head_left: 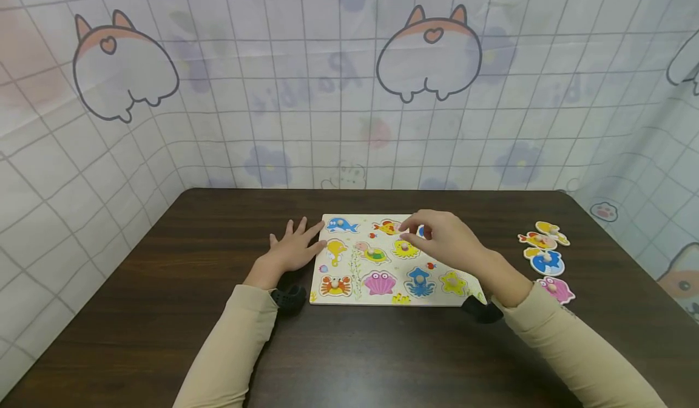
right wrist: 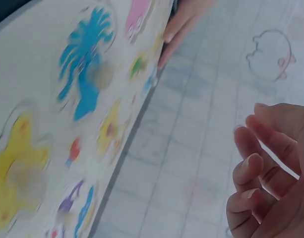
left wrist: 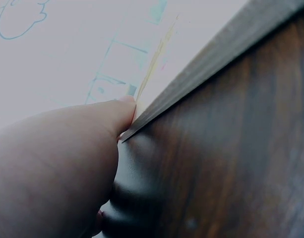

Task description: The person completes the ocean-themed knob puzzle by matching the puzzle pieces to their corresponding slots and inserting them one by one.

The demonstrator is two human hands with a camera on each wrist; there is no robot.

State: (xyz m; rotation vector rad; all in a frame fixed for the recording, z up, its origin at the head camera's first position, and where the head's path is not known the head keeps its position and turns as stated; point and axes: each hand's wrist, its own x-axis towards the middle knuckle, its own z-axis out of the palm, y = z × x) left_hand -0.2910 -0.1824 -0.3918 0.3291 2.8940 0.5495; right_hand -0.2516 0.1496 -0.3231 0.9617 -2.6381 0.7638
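pressing flat left hand (head_left: 292, 249) against wooden rectangular puzzle board (head_left: 355, 283) edge.

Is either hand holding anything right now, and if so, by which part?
Nothing is held. The left hand lies flat, fingertips against the puzzle board's left edge. The right hand hovers over the board, fingers loosely curled and empty.

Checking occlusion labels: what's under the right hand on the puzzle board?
The right hand hovers over the puzzle board, fingers loosely curled and empty. A yellow piece shows beside it and a blue sliver between the fingers; the rest underneath is covered.
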